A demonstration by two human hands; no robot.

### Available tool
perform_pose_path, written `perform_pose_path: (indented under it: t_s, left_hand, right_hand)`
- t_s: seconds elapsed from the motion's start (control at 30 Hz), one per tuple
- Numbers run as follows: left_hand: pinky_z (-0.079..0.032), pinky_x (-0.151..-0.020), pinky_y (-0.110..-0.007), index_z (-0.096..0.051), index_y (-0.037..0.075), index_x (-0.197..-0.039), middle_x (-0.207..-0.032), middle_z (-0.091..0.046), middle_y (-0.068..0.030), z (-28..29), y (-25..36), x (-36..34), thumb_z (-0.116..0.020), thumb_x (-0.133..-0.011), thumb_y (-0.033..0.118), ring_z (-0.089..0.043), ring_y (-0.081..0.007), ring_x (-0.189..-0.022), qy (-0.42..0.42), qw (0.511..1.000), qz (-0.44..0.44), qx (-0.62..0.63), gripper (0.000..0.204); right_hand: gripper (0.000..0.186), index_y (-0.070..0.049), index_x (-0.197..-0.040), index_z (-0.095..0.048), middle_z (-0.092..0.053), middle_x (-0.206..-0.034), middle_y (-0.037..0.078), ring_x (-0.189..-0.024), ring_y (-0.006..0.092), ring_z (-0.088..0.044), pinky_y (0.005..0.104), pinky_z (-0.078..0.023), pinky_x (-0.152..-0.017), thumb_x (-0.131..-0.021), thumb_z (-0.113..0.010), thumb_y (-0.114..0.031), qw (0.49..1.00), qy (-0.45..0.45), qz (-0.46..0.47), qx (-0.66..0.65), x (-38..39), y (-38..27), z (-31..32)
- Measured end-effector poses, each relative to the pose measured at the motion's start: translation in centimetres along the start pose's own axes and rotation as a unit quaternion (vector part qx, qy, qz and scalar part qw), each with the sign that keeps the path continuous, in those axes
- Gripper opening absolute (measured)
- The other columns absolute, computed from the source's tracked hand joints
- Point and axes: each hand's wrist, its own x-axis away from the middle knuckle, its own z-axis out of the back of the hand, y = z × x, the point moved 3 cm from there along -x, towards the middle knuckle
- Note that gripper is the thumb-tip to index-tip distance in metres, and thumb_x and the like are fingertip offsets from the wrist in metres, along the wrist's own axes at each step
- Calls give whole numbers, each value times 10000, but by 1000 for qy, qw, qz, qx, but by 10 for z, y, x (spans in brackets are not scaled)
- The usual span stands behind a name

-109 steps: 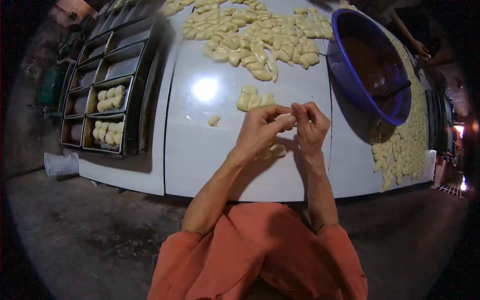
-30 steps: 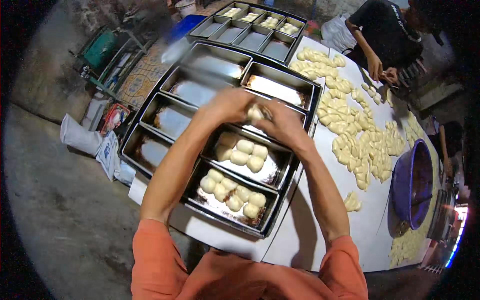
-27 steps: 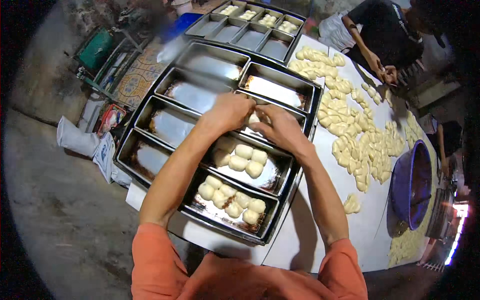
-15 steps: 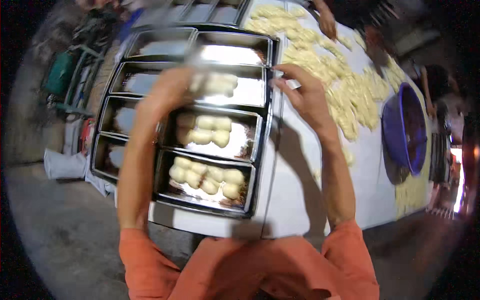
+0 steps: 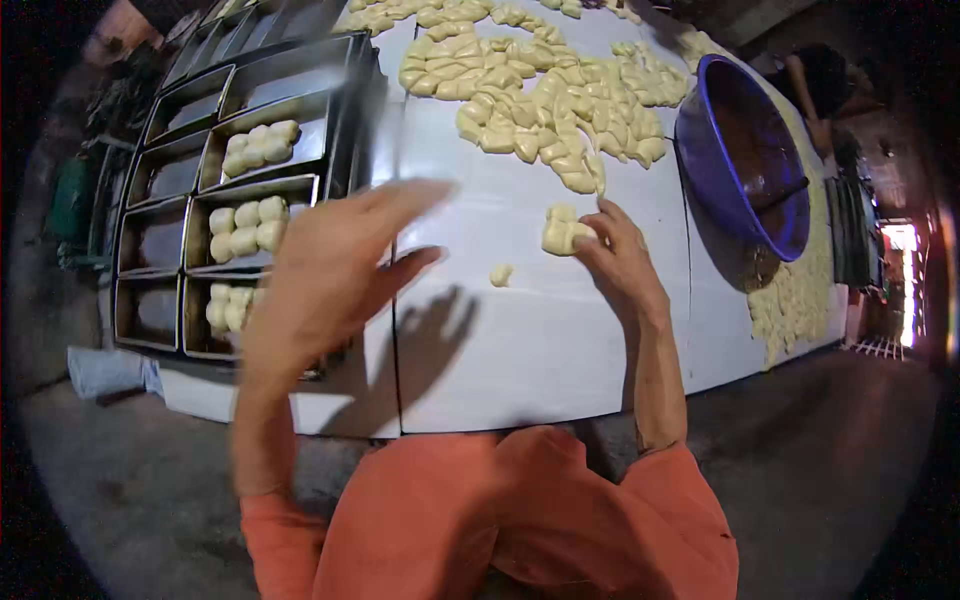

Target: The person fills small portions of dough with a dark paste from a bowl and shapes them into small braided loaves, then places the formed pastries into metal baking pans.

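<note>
My left hand (image 5: 345,262) hangs in the air between the loaf pans and the white tabletop, thumb and fingers apart and nothing in them; motion smears it a little. On the tabletop my right hand (image 5: 618,248) has thumb and fingertips on a small cluster of pale dough pieces (image 5: 560,228), gripping its right side. Left of that cluster lies a small scrap of dough (image 5: 501,275). A large spread of cut dough pieces (image 5: 545,105) covers the far part of the table. In the metal loaf pans (image 5: 190,235) at the left, three hold clusters of dough balls (image 5: 248,229).
A purple basin (image 5: 700,150) with a dark handle-like thing inside stands on the right of the table. More dough (image 5: 790,310) lies beyond it. Another person's arm (image 5: 805,95) shows at the far right. Further pans (image 5: 215,45) stand at the back left.
My left hand has come away from the pans toward me, leaving a dough cluster in the third pan. My right hand has moved from the pans' edge to dough on the table. The view has turned right.
</note>
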Motion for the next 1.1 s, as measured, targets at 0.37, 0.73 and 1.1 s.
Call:
perform_pose_path:
  t_s: [0.37, 0.73, 1.1]
  left_hand:
    - [-433, -1028, -467, -636, 95, -1193, -1361, -545, -169, -222, 49, -96, -747, -816, 208, -513, -350, -1267, -10, 997, -63, 38, 408]
    - [-367, -1092, -512, -666, 92, -1116, -1262, -603, -89, -241, 60, -102, -759, -777, 221, -483, -312, -1295, 25, 999, -24, 20, 375]
    - [-313, -1064, -626, -597, 77, -1234, -1309, -509, -177, -245, 73, -97, -753, -756, 239, -465, -354, -1266, 84, 995, -45, 31, 528]
  right_hand:
    - [204, -16, -993, -559, -597, -815, 84, -740, 129, -559, 298, -464, -638, -885, -656, -159, 949, -86, -21, -303, 7, 33, -5]
    - [223, -10, -962, -603, -604, -825, 25, -705, 75, -553, 231, -478, -604, -842, -730, -150, 906, -46, -123, -403, 7, 51, -13]
    - [252, -38, -993, -592, -588, -876, 91, -752, 163, -594, 283, -530, -645, -780, -723, -71, 763, 20, 39, -645, 66, 47, 92]
